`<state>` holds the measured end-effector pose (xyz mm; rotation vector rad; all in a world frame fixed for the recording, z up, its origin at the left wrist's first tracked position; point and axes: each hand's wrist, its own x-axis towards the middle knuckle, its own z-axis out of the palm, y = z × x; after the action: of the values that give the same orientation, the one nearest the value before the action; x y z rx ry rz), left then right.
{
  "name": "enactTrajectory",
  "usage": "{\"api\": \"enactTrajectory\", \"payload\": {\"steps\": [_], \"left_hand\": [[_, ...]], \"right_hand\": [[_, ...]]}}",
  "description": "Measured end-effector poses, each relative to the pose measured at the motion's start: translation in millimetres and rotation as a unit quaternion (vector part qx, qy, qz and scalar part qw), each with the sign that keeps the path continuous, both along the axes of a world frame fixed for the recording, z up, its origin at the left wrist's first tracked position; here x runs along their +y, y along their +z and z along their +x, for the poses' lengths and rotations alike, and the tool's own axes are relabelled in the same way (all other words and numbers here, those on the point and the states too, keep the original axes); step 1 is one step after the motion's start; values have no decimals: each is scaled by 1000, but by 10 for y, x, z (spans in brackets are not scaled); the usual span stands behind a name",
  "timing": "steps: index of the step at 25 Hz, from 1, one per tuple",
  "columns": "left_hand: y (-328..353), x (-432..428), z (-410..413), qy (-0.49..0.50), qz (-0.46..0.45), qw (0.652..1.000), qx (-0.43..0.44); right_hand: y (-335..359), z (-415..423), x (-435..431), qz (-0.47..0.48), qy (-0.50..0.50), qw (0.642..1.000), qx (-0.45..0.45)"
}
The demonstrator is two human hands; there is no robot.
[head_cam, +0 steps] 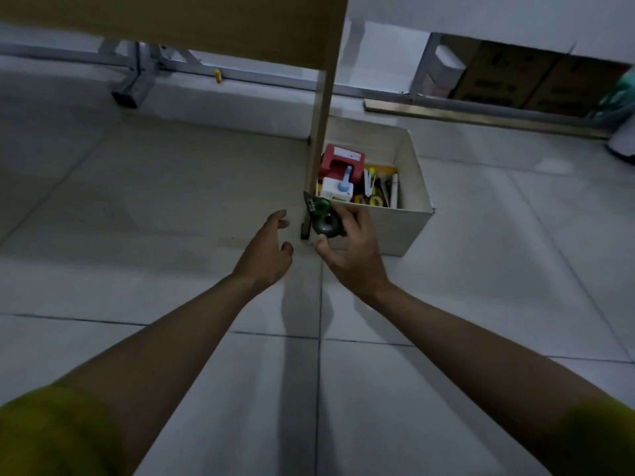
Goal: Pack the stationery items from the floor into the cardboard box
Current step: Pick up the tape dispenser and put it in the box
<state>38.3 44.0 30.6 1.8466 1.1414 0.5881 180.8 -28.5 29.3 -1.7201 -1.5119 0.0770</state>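
The cardboard box (402, 231) stands open on the tiled floor beside a wooden table leg (321, 139). Inside lie a red item (340, 161), a white bottle with a blue cap (338, 188), pens and tape rolls (376, 190). My right hand (354, 252) grips a green tape dispenser (321, 218) just in front of the box's near left corner, level with its rim. My left hand (266, 252) hovers left of the table leg, fingers loosely spread, holding nothing.
A wooden tabletop (178, 18) overhangs the upper left. Metal frame legs (134, 80) run along the back. Brown cartons (536, 77) sit at the far right under a shelf. A flat wooden strip (481, 116) lies behind the box.
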Motion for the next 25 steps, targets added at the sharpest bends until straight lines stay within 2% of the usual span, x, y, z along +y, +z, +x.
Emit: {"api": "enactTrajectory", "payload": {"steps": [5,8,14,16,20,25], "left_hand": [[42,-66,253,-59,83,995,23],[18,-126,378,-94,146,982,67],[68,-114,657,-149,311,932,110],[130,-42,778,-143,319,929,121],[105,48,958,-155,304,920,194],[39,170,1091,-176,299,912,219]], "right_hand": [[77,287,15,47,-52,996,55],[91,436,111,65,-84,990,89],[234,773,473,80,-181,975,98],[328,898,595,36,-187,974,121],[333,1246,761,-151,-165,967,124],[173,1549,980,-241,-228,941,73]]}}
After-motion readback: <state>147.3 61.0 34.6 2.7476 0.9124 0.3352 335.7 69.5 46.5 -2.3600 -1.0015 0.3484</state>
